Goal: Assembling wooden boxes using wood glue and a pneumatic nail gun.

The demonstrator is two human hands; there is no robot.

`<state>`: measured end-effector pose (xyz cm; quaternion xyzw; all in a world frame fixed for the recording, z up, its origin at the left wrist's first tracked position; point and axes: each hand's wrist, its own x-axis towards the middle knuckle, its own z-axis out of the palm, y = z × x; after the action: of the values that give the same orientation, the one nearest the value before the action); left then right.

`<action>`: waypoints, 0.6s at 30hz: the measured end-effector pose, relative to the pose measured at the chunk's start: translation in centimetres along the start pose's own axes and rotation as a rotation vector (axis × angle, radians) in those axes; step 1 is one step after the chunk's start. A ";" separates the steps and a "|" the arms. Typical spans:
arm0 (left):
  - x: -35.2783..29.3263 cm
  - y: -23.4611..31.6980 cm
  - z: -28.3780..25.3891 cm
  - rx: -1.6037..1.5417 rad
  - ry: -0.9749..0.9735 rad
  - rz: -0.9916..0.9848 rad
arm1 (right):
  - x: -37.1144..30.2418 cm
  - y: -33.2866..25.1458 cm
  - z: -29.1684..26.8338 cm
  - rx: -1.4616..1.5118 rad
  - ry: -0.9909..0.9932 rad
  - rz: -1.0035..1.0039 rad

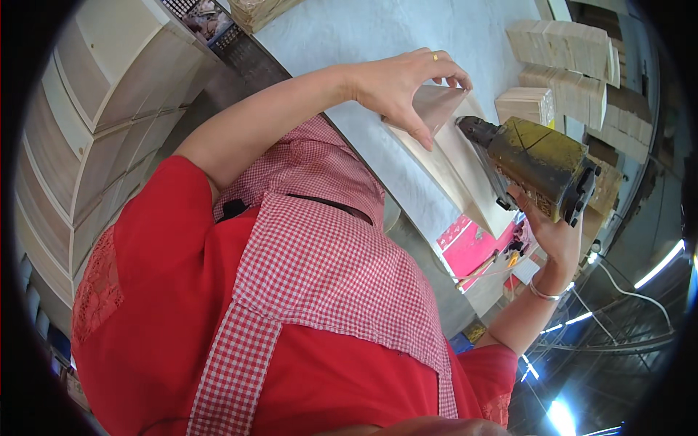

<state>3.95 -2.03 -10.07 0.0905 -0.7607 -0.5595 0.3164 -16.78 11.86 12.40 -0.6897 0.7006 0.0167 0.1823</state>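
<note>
Wood stacks (563, 91) (pale) beyond yellow tool (538, 156)

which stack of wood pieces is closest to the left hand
The small stack just right of the left hand; the longer stacks beyond it lie farther from that hand.

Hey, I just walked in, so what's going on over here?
A person in a red top and checkered apron is at a pale work table with both hands occupied. The left hand grips one end of a wooden piece made of joined boards. The right hand holds a yellow-and-black tool over its far side; whether they touch is unclear. Stacks of wooden pieces stand beyond.
</note>
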 end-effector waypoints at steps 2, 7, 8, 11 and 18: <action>0.3 -0.1 0.1 0.006 -0.001 0.008 | 0.0 0.0 0.0 -0.006 0.010 -0.006; 0.8 -0.2 0.3 -0.027 0.005 0.062 | 0.0 -0.1 -0.2 -0.032 -0.003 -0.013; 0.9 -0.2 0.3 -0.033 0.008 0.070 | 0.1 -0.2 -0.2 -0.034 0.012 -0.034; 0.9 -0.3 0.4 -0.027 0.013 0.092 | 0.3 -0.5 -0.4 -0.040 0.039 -0.075; 0.9 -0.2 0.6 -0.041 0.014 0.098 | 2.0 -0.7 -0.2 0.283 0.168 0.150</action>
<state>2.86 -2.11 -9.99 0.0505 -0.7503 -0.5582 0.3506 -16.13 9.81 12.18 -0.6018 0.7583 -0.1260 0.2166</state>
